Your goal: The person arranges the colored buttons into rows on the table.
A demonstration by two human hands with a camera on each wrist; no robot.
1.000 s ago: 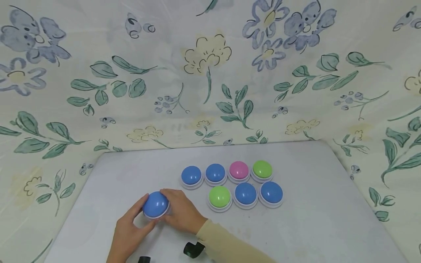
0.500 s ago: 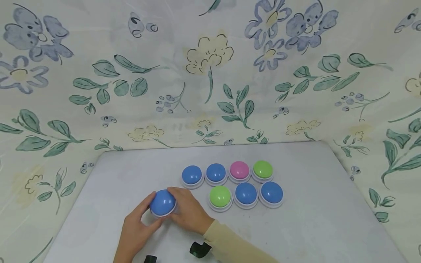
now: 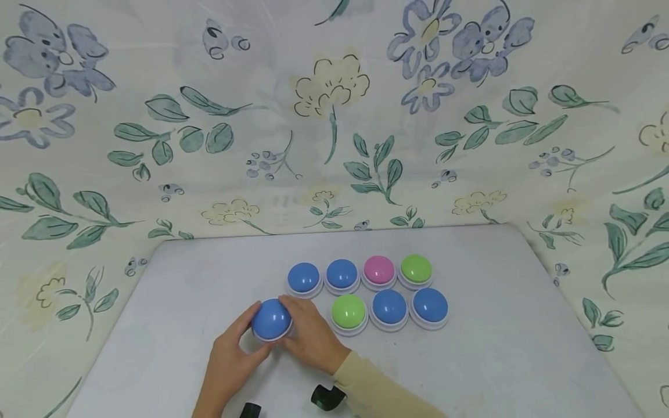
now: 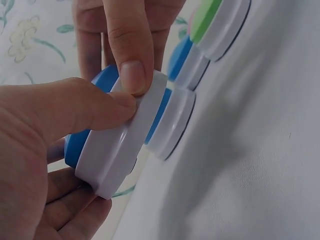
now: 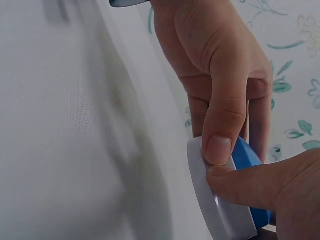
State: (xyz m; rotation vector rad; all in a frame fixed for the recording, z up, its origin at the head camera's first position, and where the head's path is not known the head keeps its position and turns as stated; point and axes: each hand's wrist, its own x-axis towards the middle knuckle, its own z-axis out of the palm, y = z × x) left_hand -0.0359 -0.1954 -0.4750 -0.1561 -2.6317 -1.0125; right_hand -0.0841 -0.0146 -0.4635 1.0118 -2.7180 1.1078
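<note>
A blue dome push button with a white round base is held between both hands, left of the other buttons. From its left side my left hand grips it, thumb on the white base and fingers around the far side. My right hand pinches the opposite side. In the left wrist view the button's white base is tilted up off the table, and both thumbs lie close together on its rim. Nearest the right hand are a green button and, behind, a blue button.
A back row continues with another blue button, a pink button and a green button. Two blue buttons, one beside the other, extend the front row. They stand on a white table before a flowered cloth.
Both hands have shifted to the right, and slightly away from the person, carrying the blue push button closer to the front green one. The standing buttons have kept their places.
</note>
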